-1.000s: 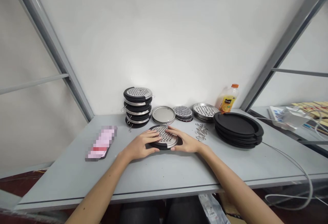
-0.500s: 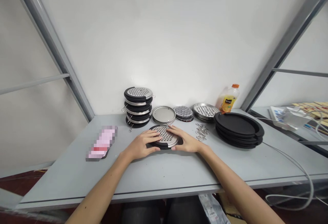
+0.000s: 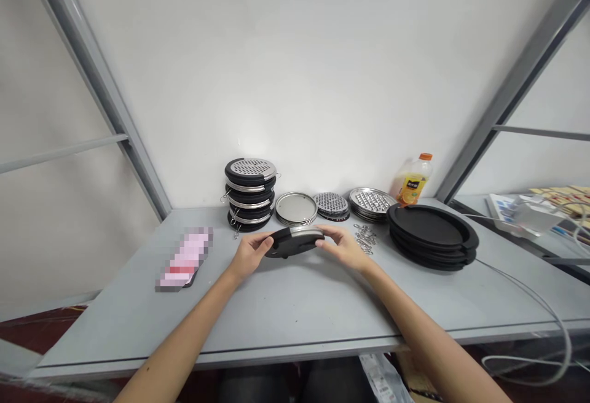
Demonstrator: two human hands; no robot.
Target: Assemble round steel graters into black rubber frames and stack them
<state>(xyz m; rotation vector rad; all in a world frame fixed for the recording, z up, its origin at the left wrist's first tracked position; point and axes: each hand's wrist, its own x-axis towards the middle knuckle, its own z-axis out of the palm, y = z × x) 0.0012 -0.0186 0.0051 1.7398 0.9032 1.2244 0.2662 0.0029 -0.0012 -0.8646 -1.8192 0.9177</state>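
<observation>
Between my hands a round grater with a black rim and base [image 3: 295,243] is tilted up, so its dark underside faces me and the perforated top is hidden. My left hand [image 3: 249,254] grips its left edge, thumb on the near side. On the opposite edge my right hand [image 3: 343,247] is closed in the same way. Behind it lie a pile of plain metal discs [image 3: 296,207] and a pile of perforated grater discs [image 3: 330,204]. Several small metal hooks or clips [image 3: 365,238] lie right of my right hand.
Back left stands a stack of black-rimmed graters [image 3: 251,194] with wire clips. Rightward are coarse metal grater discs [image 3: 371,201], stacked black round trays [image 3: 431,231] and an orange drink bottle [image 3: 413,182]. A blurred-out phone [image 3: 187,260] lies left; a white cable [image 3: 520,289] crosses the right side.
The round grater lay flat under both hands, perforated face up. Now it is lifted and tipped with its underside toward me, held at both edges.
</observation>
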